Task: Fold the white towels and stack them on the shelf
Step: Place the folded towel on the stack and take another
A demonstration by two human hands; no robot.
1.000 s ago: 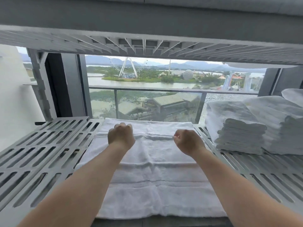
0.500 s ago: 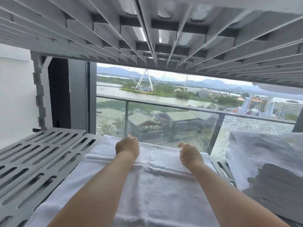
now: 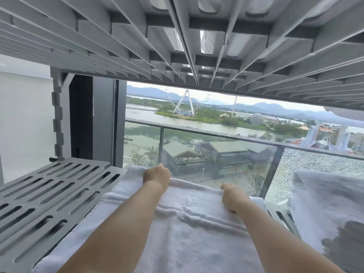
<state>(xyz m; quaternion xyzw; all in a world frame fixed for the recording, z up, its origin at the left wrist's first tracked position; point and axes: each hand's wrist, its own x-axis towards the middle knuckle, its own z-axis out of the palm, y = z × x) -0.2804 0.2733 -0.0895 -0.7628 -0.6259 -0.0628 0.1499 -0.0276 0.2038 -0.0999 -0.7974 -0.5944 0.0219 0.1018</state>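
Note:
A white towel lies spread flat on the grey slotted shelf, reaching to the shelf's far edge. Both my arms stretch forward over it. My left hand grips the towel's far edge left of centre, fingers curled over the hem. My right hand grips the same far edge further right, knuckles up. The cloth wrinkles between and just behind the hands. A stack of folded white towels stands on the shelf at the right.
Another slotted grey shelf hangs close overhead. The shelf's upright post stands at the back left. Behind the shelf is a window with a glass balcony railing.
Both hands have slid forward along the towel to its far edge and now hold it. The camera has moved in under the upper shelf and tilted up.

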